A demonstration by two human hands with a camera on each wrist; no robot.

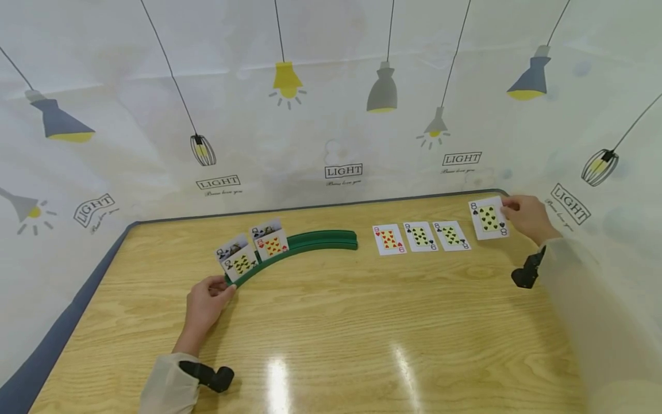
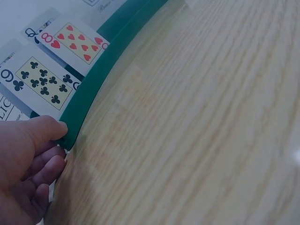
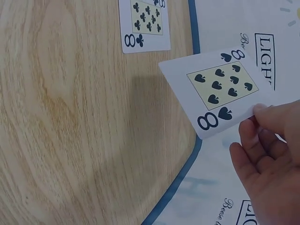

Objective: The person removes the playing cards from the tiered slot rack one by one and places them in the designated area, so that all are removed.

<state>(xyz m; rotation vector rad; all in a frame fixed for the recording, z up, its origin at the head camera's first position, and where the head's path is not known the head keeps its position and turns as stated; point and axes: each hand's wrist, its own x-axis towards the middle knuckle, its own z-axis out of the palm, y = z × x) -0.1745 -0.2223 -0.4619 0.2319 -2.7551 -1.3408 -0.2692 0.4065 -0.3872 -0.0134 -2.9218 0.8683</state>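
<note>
My left hand (image 1: 206, 305) pinches the near left end of a curved green card holder (image 1: 323, 241) between thumb and fingers. Two pairs of cards stand in that holder: a nine of clubs (image 2: 44, 82) before a queen, and an eight of hearts (image 2: 77, 41) before another queen (image 1: 266, 229). The front cards hide most of both queens. At the far right, my right hand (image 1: 530, 217) holds an eight of spades (image 3: 218, 89) by one edge, thumb on its face. The card is raised above the table, face showing, its shadow on the wood below.
Face up in a row right of the holder lie a nine of hearts (image 1: 389, 240), a nine of spades (image 1: 420, 237) and an eight of clubs (image 1: 451, 236). The wooden table (image 1: 362, 322) ends at a dark edge against a lamp-printed backdrop (image 1: 341, 126).
</note>
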